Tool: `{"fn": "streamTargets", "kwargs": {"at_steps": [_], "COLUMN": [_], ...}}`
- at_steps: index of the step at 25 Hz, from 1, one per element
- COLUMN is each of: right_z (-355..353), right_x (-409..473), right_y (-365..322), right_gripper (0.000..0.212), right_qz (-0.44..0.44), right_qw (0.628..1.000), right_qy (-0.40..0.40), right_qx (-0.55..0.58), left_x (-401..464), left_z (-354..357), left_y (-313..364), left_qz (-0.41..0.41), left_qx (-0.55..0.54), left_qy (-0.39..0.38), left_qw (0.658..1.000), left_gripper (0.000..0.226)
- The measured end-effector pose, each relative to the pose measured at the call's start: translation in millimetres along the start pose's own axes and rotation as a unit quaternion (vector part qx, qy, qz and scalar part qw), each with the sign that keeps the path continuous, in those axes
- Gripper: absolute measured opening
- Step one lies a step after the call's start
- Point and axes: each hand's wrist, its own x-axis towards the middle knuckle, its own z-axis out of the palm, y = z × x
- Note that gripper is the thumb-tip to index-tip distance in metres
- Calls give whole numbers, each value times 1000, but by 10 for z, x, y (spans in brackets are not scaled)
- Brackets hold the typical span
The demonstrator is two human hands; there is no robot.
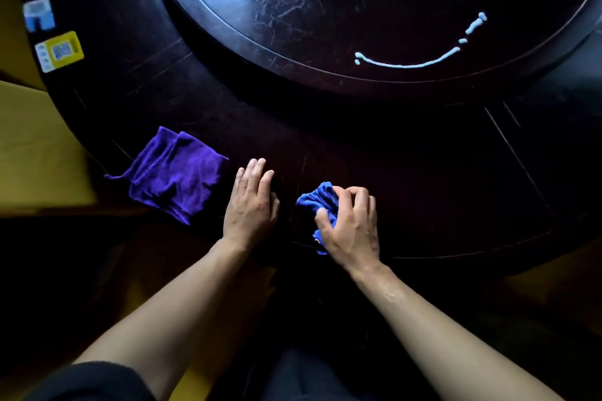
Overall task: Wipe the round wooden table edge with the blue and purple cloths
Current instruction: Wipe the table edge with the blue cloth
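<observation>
The round dark wooden table [439, 179] fills most of the view, its near edge curving in front of me. My right hand [350, 225] grips a bunched blue cloth [317, 200] and presses it on the table near the edge. My left hand [250, 202] lies flat on the table with straight fingers, holding nothing. A purple cloth [174, 174] lies loosely folded on the table just left of my left hand, not touching it.
A raised round turntable [228, 26] sits in the table's middle, with a curved streak of pale liquid [410, 63] on it. A yellow card [60, 50] and a blue and white item [39, 15] lie at the far left. Yellowish floor [32, 146] shows at left.
</observation>
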Motion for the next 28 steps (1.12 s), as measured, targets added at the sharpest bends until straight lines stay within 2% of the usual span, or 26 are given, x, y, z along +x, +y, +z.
{"fn": "streamTargets", "kwargs": {"at_steps": [2, 4, 10, 18, 24, 26, 28], "right_z": [97, 170, 222, 155, 163, 201, 202], "right_x": [-53, -78, 43, 116, 1071, 1430, 1600], "right_y": [-61, -63, 20, 29, -337, -427, -362], "right_gripper": [72, 77, 56, 52, 46, 43, 42], "right_qz": [-5, -12, -58, -84, -131, -137, -169], "right_qw": [999, 999, 998, 995, 989, 990, 984], "right_qy": [-7, -8, -1, -31, 46, 21, -47], "right_qx": [-44, -45, 26, 47, 42, -2, -33], "left_x": [-11, -1, -14, 3, -5, -15, -3], "left_z": [24, -2, -12, -11, -13, -20, -17], "left_y": [1, 4, 14, -2, -7, 4, 11], "left_qz": [-8, -13, -12, -8, -11, -12, -12], "left_qx": [2, -5, -4, 1, 4, 0, -2], "left_qy": [-10, -17, -9, 1, -15, -11, -8], "left_qw": [1000, 1000, 1000, 1000, 1000, 1000, 1000], "left_gripper": [51, 51, 51, 51, 56, 55, 54]}}
